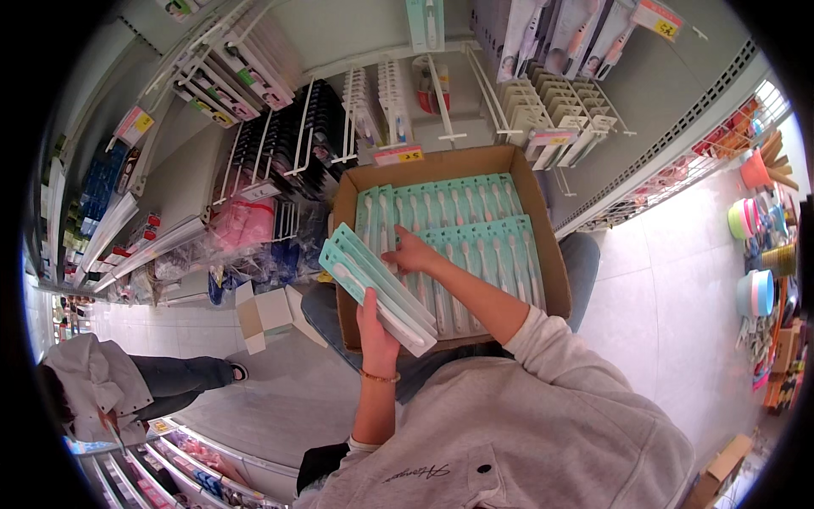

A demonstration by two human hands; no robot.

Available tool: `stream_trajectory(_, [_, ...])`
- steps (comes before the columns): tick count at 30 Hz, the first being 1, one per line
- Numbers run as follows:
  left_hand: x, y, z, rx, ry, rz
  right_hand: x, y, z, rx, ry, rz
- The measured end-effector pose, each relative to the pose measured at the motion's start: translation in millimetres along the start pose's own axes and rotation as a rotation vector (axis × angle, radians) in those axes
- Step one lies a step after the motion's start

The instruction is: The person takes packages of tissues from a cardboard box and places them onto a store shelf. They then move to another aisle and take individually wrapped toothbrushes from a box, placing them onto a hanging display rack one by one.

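Note:
An uncovered cardboard box [559, 280] rests on my lap, holding two rows of packaged toothbrushes [483, 254] on mint-green cards. In my left hand [378, 331] is a small fanned stack of toothbrush packs [375, 286], tilted over the box's left side. My right hand [413, 251] reaches into the box, its thumb and index finger apart at the left part of the rows, beside the held stack. Whether its fingers grip a pack is hidden.
Display hooks [439, 95] with hanging toothbrush packs [556, 102] jut out ahead, above the box. Dark packs [273, 146] hang at the left. On the floor lies an opened white carton [264, 312]. Another person [108, 388] is at the lower left. Colourful tubs [755, 292] stand right.

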State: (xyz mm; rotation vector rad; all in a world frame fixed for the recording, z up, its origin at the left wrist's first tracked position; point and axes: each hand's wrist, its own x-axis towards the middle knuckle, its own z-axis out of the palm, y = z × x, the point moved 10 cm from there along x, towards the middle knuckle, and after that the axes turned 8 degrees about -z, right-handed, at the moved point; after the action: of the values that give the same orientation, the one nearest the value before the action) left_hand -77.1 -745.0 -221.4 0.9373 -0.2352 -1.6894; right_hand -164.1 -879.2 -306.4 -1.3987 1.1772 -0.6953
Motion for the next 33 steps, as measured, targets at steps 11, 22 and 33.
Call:
stream_trajectory(11, [4.7, 0.8, -9.1, 0.034, 0.035, 0.038, -42.4, -69.8, -8.1, -0.181, -0.349, -0.003])
stream_trajectory(22, [8.2, -0.4, -2.8, 0.049, 0.018, 0.008, -79.2, -84.9, -14.5, 0.077, -0.48, -0.09])
stream_trajectory(33, [13.4, -14.0, -10.3, -0.097, 0.002, -0.103, -60.6, -33.0, -77.3, 0.239, 0.035, 0.004])
